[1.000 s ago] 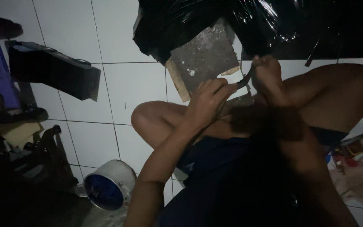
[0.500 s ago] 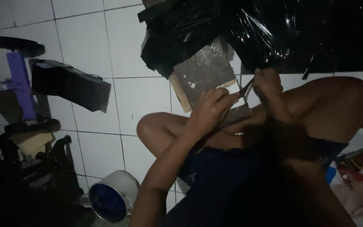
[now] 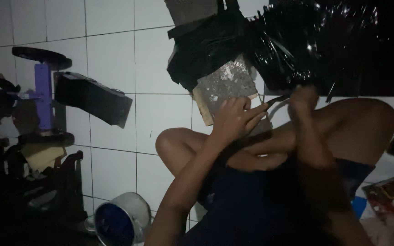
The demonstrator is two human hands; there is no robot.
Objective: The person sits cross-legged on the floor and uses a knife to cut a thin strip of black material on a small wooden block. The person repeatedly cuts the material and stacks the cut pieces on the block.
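Both the left hand (image 3: 235,119) and right hand (image 3: 303,104) pinch a thin dark strip (image 3: 274,100) just below the grey board (image 3: 226,86), fingers closed

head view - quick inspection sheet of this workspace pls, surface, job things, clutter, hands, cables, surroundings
surface: white tiled floor, dimly lit.
job's things: thin dark strip spanning both hands; grey slab on a wooden board just beyond.
clutter: black plastic bags, dark box, metal pot with blue inside, purple stand, red packet.
grippers: left hand pinches the strip; right hand grips its other end.
cables: nothing seen.
surroundings: person sits cross-legged; left edge too dark to tell.
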